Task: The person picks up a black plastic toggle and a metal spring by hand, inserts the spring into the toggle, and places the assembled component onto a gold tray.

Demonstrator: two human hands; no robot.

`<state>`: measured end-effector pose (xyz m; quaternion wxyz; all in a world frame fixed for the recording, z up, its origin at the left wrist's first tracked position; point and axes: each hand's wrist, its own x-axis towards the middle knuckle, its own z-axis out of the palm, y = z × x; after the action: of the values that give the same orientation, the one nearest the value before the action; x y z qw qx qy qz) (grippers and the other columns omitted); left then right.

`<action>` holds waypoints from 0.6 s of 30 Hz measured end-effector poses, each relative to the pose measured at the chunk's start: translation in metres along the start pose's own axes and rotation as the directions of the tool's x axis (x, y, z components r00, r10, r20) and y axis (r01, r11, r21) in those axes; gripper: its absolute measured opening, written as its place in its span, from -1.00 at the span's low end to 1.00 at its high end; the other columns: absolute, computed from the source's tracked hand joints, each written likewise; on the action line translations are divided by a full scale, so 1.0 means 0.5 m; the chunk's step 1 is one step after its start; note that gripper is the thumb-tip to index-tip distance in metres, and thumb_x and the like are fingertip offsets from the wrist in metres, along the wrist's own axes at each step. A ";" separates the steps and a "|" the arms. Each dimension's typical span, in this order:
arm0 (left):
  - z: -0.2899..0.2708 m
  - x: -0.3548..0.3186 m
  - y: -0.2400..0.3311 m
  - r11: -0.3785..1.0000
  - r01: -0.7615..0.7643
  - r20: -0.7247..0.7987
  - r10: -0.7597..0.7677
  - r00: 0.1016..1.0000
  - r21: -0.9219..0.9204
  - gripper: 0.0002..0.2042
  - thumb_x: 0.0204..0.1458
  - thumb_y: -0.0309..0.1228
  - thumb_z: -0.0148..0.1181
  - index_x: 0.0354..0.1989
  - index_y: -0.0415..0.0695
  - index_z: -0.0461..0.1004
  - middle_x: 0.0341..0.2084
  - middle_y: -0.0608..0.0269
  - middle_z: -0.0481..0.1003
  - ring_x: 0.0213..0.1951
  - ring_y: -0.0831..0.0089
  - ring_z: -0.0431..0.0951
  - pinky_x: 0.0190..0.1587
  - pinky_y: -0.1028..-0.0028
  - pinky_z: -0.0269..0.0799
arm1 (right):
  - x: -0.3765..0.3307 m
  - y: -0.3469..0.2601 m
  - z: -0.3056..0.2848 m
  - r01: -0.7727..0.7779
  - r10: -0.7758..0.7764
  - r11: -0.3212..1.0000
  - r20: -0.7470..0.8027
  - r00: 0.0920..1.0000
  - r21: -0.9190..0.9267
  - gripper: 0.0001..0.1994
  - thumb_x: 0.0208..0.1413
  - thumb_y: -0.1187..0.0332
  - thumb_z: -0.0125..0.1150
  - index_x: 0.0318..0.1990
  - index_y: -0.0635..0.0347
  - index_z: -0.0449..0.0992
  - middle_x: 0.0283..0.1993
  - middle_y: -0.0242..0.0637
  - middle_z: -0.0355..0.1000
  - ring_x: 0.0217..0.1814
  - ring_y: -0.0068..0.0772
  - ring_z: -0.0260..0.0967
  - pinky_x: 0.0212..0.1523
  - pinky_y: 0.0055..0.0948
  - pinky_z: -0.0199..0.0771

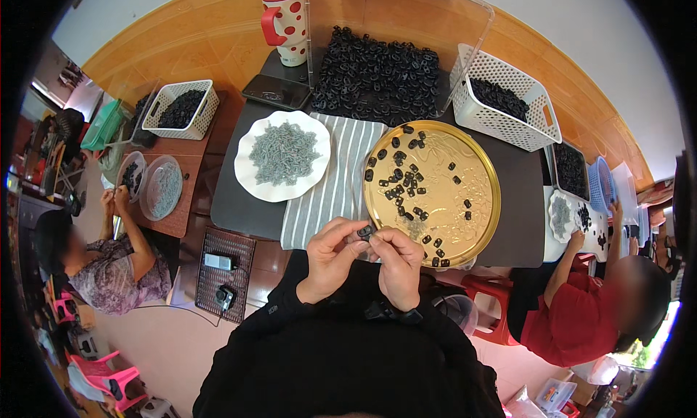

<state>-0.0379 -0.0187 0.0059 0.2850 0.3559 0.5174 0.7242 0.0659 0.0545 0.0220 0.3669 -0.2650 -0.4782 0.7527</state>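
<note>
Close to the front edge of the table, my left hand [330, 262] pinches a small black plastic piece [365, 232] between thumb and fingertips. My right hand [399, 265] is closed too, its thumb and forefinger pressed together right beside that piece; whatever is between them is too small to make out. Just beyond my hands lies a round gold tray [475, 178] with several small black pieces scattered over it. To the left, a white scalloped plate [247, 164] holds a heap of thin grey pieces. A grey striped cloth [319, 215] is spread between plate and tray.
At the back, a clear-walled bin holds a pile of black parts [377, 73]. A white basket [508, 131] of black parts stands back right; a red-lidded tumbler [292, 26] and a phone [276, 91] sit back left. People work at tables on both sides.
</note>
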 end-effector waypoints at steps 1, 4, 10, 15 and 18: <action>0.000 0.000 -0.001 1.000 0.000 0.001 0.000 1.000 0.000 -0.69 -0.06 -0.74 0.15 -0.08 -0.30 0.47 -0.35 0.28 0.40 -0.35 0.62 0.42 -0.30 0.66 0.35 | -0.001 0.003 0.000 -0.010 0.010 1.000 -0.001 1.000 0.018 -0.92 0.09 0.59 0.05 -0.37 0.40 0.47 -0.46 -0.35 0.40 -0.48 -0.64 0.25 -0.40 -0.66 0.25; -0.002 -0.002 -0.004 0.999 -0.031 0.007 0.031 1.000 0.017 -0.70 -0.04 -0.73 0.13 -0.08 -0.31 0.47 -0.35 0.28 0.39 -0.34 0.61 0.42 -0.30 0.65 0.35 | -0.002 0.004 -0.002 -0.023 0.023 0.999 0.001 1.000 0.040 -0.92 0.10 0.59 0.04 -0.36 0.40 0.47 -0.46 -0.34 0.40 -0.48 -0.63 0.26 -0.40 -0.65 0.26; 0.000 -0.002 0.005 1.000 -0.019 0.010 0.019 1.000 0.008 -0.73 -0.01 -0.71 0.12 -0.10 -0.32 0.46 -0.36 0.27 0.39 -0.34 0.60 0.43 -0.29 0.65 0.36 | -0.005 0.000 0.003 -0.017 0.016 0.999 0.016 1.000 0.039 -0.92 0.10 0.59 0.04 -0.36 0.40 0.47 -0.47 -0.34 0.39 -0.48 -0.63 0.26 -0.40 -0.65 0.26; -0.003 -0.004 0.011 0.998 -0.043 0.060 0.040 0.997 0.051 -0.75 0.02 -0.70 0.10 -0.09 -0.34 0.43 -0.33 0.28 0.37 -0.30 0.61 0.41 -0.26 0.66 0.39 | -0.005 0.003 -0.002 0.013 -0.015 0.999 0.053 0.998 0.041 -0.93 0.11 0.58 0.05 -0.34 0.39 0.46 -0.45 -0.35 0.39 -0.47 -0.63 0.26 -0.40 -0.66 0.26; -0.010 -0.004 0.010 0.997 -0.047 0.083 0.042 0.996 0.062 -0.75 0.02 -0.71 0.09 -0.09 -0.34 0.43 -0.33 0.27 0.37 -0.30 0.60 0.40 -0.25 0.65 0.38 | -0.005 0.004 -0.010 0.004 -0.012 0.998 0.117 0.993 0.069 -0.95 0.11 0.57 0.08 -0.31 0.38 0.45 -0.41 -0.35 0.39 -0.44 -0.64 0.27 -0.38 -0.65 0.28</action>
<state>-0.0409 -0.0247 0.0091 0.2781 0.4053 0.5203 0.6983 0.0706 0.0543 0.0183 0.3500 -0.2055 -0.4742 0.7813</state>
